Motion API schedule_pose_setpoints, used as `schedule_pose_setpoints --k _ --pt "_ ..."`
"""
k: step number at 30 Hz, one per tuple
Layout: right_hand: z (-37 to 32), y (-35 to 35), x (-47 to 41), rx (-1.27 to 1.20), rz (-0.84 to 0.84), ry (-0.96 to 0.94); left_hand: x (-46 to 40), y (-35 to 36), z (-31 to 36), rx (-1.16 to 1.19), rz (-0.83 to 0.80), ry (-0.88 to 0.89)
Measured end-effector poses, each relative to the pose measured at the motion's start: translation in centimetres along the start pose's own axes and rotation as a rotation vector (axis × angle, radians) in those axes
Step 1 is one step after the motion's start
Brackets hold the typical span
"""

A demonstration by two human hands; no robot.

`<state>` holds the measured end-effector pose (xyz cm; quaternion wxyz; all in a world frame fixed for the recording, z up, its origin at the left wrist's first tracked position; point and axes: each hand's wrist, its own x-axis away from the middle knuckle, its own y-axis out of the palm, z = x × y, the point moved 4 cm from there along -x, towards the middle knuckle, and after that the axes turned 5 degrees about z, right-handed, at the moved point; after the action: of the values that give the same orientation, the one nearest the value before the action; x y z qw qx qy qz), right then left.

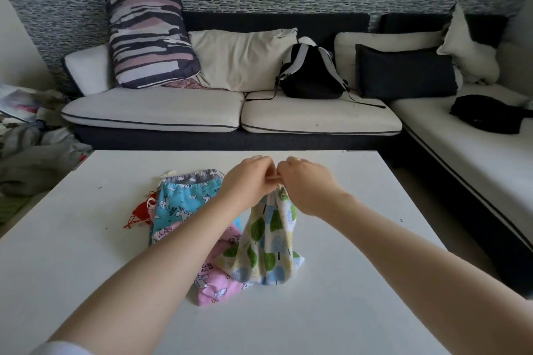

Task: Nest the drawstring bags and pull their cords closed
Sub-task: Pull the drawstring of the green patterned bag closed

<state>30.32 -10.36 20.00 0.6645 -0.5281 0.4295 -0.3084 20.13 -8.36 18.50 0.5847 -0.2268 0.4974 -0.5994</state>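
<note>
A white drawstring bag printed with green and blue trees [268,242] stands upright on the white table [86,253], its mouth gathered tight at the top. My left hand [249,179] and my right hand [305,181] pinch that gathered mouth from either side, fingers closed, knuckles nearly touching. Whether the fingers hold cord or cloth is hidden. A pink unicorn bag [215,277] lies flat under and left of the tree bag. A turquoise unicorn bag [180,202] with a grey top lies behind it. A small red bag [142,209] sits at the far left.
A pale sofa [230,112] with cushions and a black backpack [310,72] runs behind the table and along the right. Crumpled clothes lie on the floor at the left [31,147].
</note>
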Motion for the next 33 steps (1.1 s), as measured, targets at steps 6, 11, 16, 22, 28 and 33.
schedule_pose_setpoints --k 6,11,16,22,28,33 --pt "2.1 1.5 0.3 -1.671 -0.365 0.607 0.0 -0.3 -0.3 0.217 0.141 -0.016" --pt "2.9 1.7 0.7 -1.83 -0.344 0.748 0.9 -2.2 0.5 0.042 0.492 0.086" --pt "2.7 1.4 0.9 -1.854 -0.327 0.746 0.8 -0.9 1.3 -0.043 0.191 0.17" --pt "4.6 1.2 1.1 -1.516 -0.112 0.795 0.2 -0.7 0.0 -0.359 0.111 0.119" --pt "4.9 2.9 1.7 -1.311 -0.087 0.692 0.3 0.8 -2.8 -0.402 0.046 -0.166" --pt "5.7 2.4 2.1 -0.827 -0.043 0.484 0.6 -0.4 -1.9 0.436 0.266 -0.24"
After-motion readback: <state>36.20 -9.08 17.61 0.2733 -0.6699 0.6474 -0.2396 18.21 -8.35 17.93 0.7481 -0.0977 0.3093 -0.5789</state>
